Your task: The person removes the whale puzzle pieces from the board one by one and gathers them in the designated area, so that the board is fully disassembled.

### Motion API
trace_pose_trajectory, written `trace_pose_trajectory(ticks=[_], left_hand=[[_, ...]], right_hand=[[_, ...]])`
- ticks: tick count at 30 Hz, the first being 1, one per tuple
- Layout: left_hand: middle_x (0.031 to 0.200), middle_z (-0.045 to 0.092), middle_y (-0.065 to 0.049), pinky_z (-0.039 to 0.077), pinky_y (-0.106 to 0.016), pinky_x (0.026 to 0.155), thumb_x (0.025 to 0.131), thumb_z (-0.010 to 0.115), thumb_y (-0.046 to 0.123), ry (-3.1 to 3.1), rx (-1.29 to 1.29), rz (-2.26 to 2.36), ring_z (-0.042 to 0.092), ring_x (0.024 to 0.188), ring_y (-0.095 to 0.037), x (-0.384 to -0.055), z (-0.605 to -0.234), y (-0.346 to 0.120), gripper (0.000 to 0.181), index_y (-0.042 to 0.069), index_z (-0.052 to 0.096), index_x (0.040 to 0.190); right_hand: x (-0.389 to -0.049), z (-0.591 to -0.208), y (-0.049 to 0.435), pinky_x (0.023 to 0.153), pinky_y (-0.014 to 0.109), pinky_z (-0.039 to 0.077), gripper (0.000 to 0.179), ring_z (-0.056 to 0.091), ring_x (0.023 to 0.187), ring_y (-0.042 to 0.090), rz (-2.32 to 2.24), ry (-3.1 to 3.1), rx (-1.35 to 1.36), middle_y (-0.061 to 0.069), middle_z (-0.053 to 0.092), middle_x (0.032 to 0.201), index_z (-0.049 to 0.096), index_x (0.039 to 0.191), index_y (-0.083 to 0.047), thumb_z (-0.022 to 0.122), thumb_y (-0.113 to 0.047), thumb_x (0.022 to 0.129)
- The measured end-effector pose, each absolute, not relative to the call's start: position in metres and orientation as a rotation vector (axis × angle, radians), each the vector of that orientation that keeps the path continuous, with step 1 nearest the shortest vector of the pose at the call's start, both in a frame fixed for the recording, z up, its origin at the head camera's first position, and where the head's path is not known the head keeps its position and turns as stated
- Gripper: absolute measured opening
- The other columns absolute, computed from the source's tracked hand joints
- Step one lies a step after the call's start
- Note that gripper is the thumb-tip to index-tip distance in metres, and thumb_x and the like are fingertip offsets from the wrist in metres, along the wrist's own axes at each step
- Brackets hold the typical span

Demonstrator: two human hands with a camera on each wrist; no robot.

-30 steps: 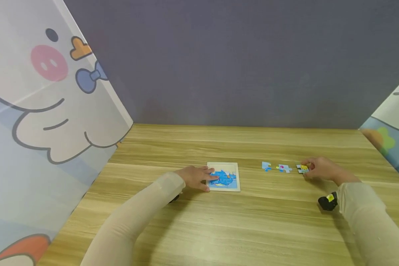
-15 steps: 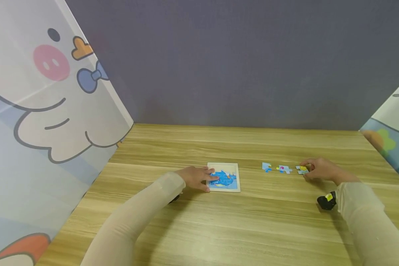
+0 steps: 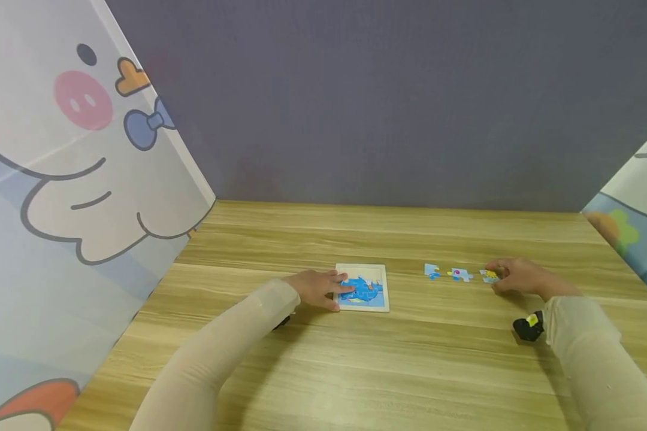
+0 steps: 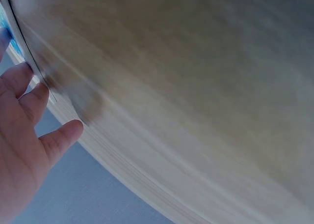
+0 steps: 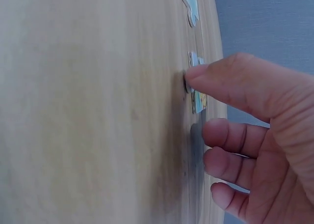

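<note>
On the wooden table lies a square puzzle tray with a pale rim and a blue dolphin-like picture inside. My left hand rests over its left side, fingers spread, one fingertip on the blue picture. In the left wrist view these fingers lie along the tray's edge. To the right, my right hand pinches a puzzle piece with a yellow sun between thumb and forefinger, low at the table. The right wrist view shows the thumb pressed on this piece, the other fingers curled.
Two more puzzle pieces lie in a row left of the right hand: one with a pink swirl and a blue one. A grey panel rises behind the table; a cartoon-printed panel stands at the left.
My right hand has shifted the sun piece slightly left and turned it a little. My left hand stays in place on the tray.
</note>
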State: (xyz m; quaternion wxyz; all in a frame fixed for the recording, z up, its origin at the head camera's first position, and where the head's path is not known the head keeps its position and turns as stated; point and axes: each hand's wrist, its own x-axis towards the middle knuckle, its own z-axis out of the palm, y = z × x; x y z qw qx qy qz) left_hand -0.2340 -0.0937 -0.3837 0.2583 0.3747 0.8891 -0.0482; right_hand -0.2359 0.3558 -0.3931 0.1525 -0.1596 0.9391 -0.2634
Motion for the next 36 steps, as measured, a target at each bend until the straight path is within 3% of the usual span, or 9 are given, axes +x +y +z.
trace_pose_trajectory(ticks=[3,8,17,20,27,36], left_hand=[[0.159,0.015,0.001,0.049,-0.027,0.079,0.095,0.051,0.048,2.419,1.019,-0.125,0.015,0.145,-0.020,-0.234,-0.383,-0.096,0.063,0.029,0.029,0.151],[0.159,0.015,0.000,0.049,-0.029,0.085,0.096,0.052,0.047,2.418,1.023,-0.114,0.015,0.145,-0.021,-0.233,-0.382,-0.098,0.063,0.028,0.030,0.151],[0.159,0.014,0.001,0.044,-0.024,0.059,0.096,0.051,0.047,2.411,1.009,-0.139,0.013,0.145,-0.020,-0.235,-0.382,-0.096,0.063,0.029,0.029,0.152],[0.159,0.014,0.001,0.046,-0.025,0.063,0.096,0.051,0.048,2.408,1.018,-0.141,0.013,0.145,-0.019,-0.236,-0.382,-0.095,0.063,0.029,0.029,0.152],[0.159,0.014,0.002,0.046,-0.035,0.092,0.096,0.051,0.048,2.401,1.018,-0.159,0.014,0.145,-0.019,-0.237,-0.381,-0.093,0.062,0.030,0.028,0.152],[0.160,0.013,0.002,0.048,-0.033,0.088,0.096,0.050,0.048,2.388,1.030,-0.178,0.014,0.145,-0.020,-0.237,-0.382,-0.092,0.063,0.030,0.028,0.152]], right_hand=[[-0.238,-0.393,0.351,0.057,0.029,0.036,0.055,0.038,0.058,0.012,-0.766,2.709,-0.476,0.000,0.044,0.068,0.049,0.122,0.019,0.071,-0.013,0.082],[-0.240,-0.392,0.336,0.054,0.026,0.037,0.050,0.039,0.056,0.008,-0.748,2.744,-0.536,-0.002,0.048,0.069,0.053,0.121,0.017,0.068,-0.015,0.086],[-0.238,-0.385,0.293,0.054,0.026,0.035,0.044,0.035,0.053,0.006,-0.768,2.743,-0.687,-0.005,0.047,0.066,0.056,0.119,0.014,0.067,-0.014,0.087],[-0.237,-0.383,0.278,0.053,0.025,0.034,0.040,0.035,0.053,0.005,-0.755,2.755,-0.756,-0.006,0.047,0.066,0.059,0.118,0.012,0.068,-0.013,0.087],[-0.235,-0.385,0.251,0.054,0.024,0.035,0.031,0.033,0.053,0.001,-0.670,2.816,-0.964,-0.011,0.046,0.063,0.066,0.111,0.006,0.069,-0.011,0.085],[-0.237,-0.384,0.234,0.057,0.025,0.036,0.030,0.034,0.056,0.002,-0.590,2.807,-1.041,-0.010,0.044,0.064,0.067,0.110,0.004,0.070,-0.011,0.084]])
